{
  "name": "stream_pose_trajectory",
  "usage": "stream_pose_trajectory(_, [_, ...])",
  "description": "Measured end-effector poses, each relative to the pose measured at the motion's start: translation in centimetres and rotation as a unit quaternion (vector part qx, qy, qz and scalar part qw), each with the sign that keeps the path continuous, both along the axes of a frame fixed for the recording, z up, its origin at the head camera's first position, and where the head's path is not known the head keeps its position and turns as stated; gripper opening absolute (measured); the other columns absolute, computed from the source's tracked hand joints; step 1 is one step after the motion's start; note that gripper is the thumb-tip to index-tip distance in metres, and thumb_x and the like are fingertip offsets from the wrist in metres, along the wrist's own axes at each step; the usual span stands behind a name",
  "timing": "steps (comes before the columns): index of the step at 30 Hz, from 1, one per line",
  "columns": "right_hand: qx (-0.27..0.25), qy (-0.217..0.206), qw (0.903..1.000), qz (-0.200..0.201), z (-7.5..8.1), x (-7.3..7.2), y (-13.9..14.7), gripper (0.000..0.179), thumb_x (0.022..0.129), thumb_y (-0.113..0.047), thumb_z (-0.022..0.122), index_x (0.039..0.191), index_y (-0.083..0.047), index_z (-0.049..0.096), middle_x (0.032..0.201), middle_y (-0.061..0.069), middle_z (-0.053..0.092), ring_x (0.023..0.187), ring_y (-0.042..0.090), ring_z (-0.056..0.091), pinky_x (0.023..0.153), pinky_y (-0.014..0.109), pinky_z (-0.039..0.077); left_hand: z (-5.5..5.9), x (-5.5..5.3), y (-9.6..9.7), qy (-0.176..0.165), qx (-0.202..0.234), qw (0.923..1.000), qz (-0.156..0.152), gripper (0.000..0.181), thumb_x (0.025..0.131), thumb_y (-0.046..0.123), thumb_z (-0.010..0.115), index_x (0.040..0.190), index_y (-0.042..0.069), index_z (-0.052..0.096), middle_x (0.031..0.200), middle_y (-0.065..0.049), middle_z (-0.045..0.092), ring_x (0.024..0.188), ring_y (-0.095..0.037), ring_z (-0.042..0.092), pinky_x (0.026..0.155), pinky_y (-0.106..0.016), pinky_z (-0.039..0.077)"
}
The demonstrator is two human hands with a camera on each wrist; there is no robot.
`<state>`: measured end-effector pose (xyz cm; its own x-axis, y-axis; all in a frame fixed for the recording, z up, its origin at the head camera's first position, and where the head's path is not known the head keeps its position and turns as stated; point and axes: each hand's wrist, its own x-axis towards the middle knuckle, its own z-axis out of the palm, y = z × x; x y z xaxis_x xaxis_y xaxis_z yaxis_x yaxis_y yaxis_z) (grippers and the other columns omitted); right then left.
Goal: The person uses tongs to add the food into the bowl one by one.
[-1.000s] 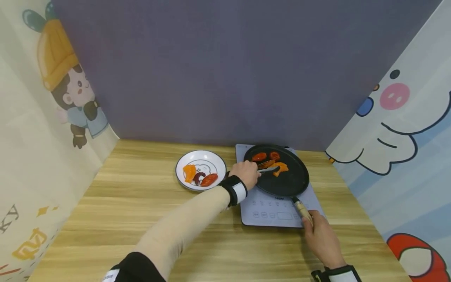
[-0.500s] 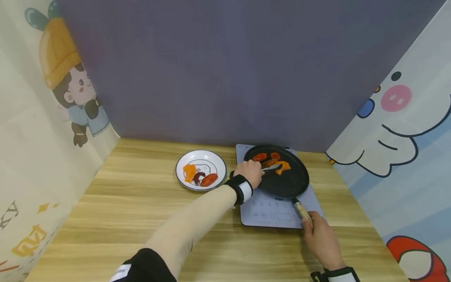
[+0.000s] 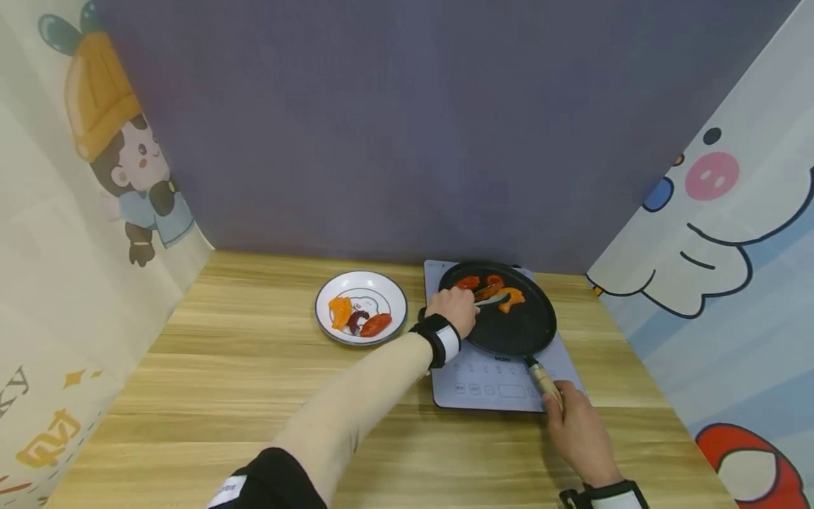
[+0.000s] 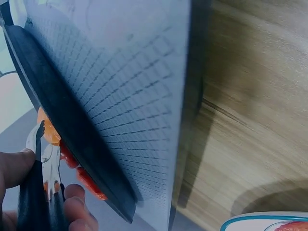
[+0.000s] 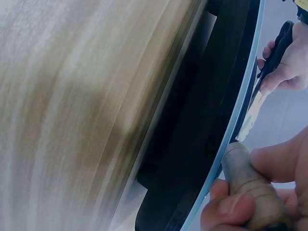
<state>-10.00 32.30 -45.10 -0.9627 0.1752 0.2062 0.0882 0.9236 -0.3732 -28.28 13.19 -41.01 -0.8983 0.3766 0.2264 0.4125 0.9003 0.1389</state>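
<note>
My left hand [image 3: 454,311] reaches over the pan's left edge and holds food tongs [image 3: 492,301] with black handles and metal ends. In the left wrist view, thumb and fingers grip the tongs' handles [image 4: 31,197], and the tips are at an orange food piece [image 4: 50,127]. That piece lies in a round black frying pan [image 3: 524,329], beside several red and brownish pieces. Whether the tips clamp it is unclear. My right hand [image 3: 581,431] grips the pan's wooden handle [image 3: 544,382], also seen in the right wrist view as a pale handle [image 5: 252,185].
Beneath the pan is a flat, light-coloured induction cooktop [image 3: 473,375] with touch controls. To its left, a white dark-rimmed plate [image 3: 326,325] bears an orange, a dark purple and a red piece. A grey wall [image 3: 381,141] stands behind the wooden table [image 3: 242,353].
My left hand has shifted slightly right with the tongs. The orange piece at their tips has slid a little right in the pan. My right hand stays on the handle.
</note>
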Motion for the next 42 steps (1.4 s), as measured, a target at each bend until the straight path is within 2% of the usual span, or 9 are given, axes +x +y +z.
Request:
stream_pose_trajectory(6, [-0.002, 0.012, 0.9999, 0.01, 0.1, 0.0, -0.1, 0.025, 0.094, -0.011, 0.057, 0.112, 0.007, 0.054, 0.081, 0.013, 0.056, 0.065, 0.024, 0.05, 0.055, 0.037, 0.038, 0.1, 0.5, -0.8, 0.003, 0.005, 0.9999, -0.009, 0.034, 0.091, 0.046, 0.061, 0.087, 0.014, 0.071, 0.082, -0.002, 0.069, 0.066, -0.02, 0.063, 0.056, -0.034, 0.051])
stream_pose_trajectory(14, [0.0, 0.025, 0.9996, 0.015, 0.0, 0.0, -0.1, 0.025, 0.093, -0.011, 0.058, 0.111, 0.006, 0.055, 0.081, 0.013, 0.056, 0.066, 0.024, 0.05, 0.055, 0.039, 0.039, 0.0, 1.6, -2.4, 0.031, 0.016, 0.9993, -0.014, 0.048, 0.09, 0.054, 0.057, 0.094, 0.008, 0.065, 0.08, -0.005, 0.062, 0.067, -0.023, 0.064, 0.055, -0.037, 0.052])
stream_pose_trajectory(23, [-0.006, -0.013, 0.9999, -0.001, 0.3, 0.1, -0.2, 0.028, 0.095, -0.012, 0.055, 0.114, 0.008, 0.052, 0.083, 0.014, 0.055, 0.067, 0.025, 0.05, 0.056, 0.037, 0.038, -0.3, 2.9, -5.1, 0.063, 0.02, 0.997, -0.041, 0.053, 0.088, 0.057, 0.057, 0.093, 0.005, 0.063, 0.075, -0.005, 0.062, 0.06, -0.021, 0.062, 0.05, -0.034, 0.049])
stream_pose_trajectory(27, [-0.004, -0.012, 0.9999, -0.003, 0.2, 0.1, -0.2, 0.027, 0.095, -0.012, 0.055, 0.115, 0.007, 0.052, 0.083, 0.014, 0.054, 0.066, 0.024, 0.049, 0.055, 0.036, 0.037, -0.5, 3.4, -6.3, 0.057, 0.032, 0.9966, -0.051, 0.052, 0.087, 0.057, 0.059, 0.089, 0.005, 0.064, 0.074, -0.006, 0.062, 0.056, -0.02, 0.06, 0.046, -0.033, 0.047])
stream_pose_trajectory(32, [-0.006, -0.015, 0.9999, -0.001, 0.3, 0.1, -0.3, 0.028, 0.096, -0.012, 0.055, 0.115, 0.008, 0.052, 0.082, 0.013, 0.054, 0.066, 0.024, 0.049, 0.054, 0.035, 0.036, -0.8, 4.3, -8.1, 0.035, 0.065, 0.996, -0.05, 0.048, 0.085, 0.056, 0.061, 0.085, 0.008, 0.062, 0.069, -0.003, 0.058, 0.055, -0.017, 0.056, 0.044, -0.031, 0.043])
stream_pose_trajectory(37, [-0.006, -0.013, 0.9999, 0.002, 0.3, 0.1, -0.3, 0.028, 0.096, -0.012, 0.055, 0.115, 0.008, 0.052, 0.082, 0.013, 0.054, 0.065, 0.023, 0.048, 0.054, 0.035, 0.036, -1.1, 5.5, -9.8, 0.058, 0.066, 0.9947, -0.052, 0.047, 0.084, 0.056, 0.062, 0.085, 0.009, 0.061, 0.07, -0.001, 0.053, 0.054, -0.016, 0.054, 0.043, -0.03, 0.041])
stream_pose_trajectory(42, [-0.007, -0.007, 0.9999, 0.003, 0.4, 0.1, -0.3, 0.027, 0.096, -0.012, 0.055, 0.114, 0.008, 0.052, 0.081, 0.013, 0.053, 0.064, 0.023, 0.048, 0.053, 0.035, 0.036, -1.6, 6.6, -11.0, 0.069, 0.069, 0.9931, -0.065, 0.052, 0.085, 0.055, 0.061, 0.098, 0.005, 0.065, 0.08, -0.004, 0.061, 0.06, -0.016, 0.059, 0.049, -0.03, 0.047])
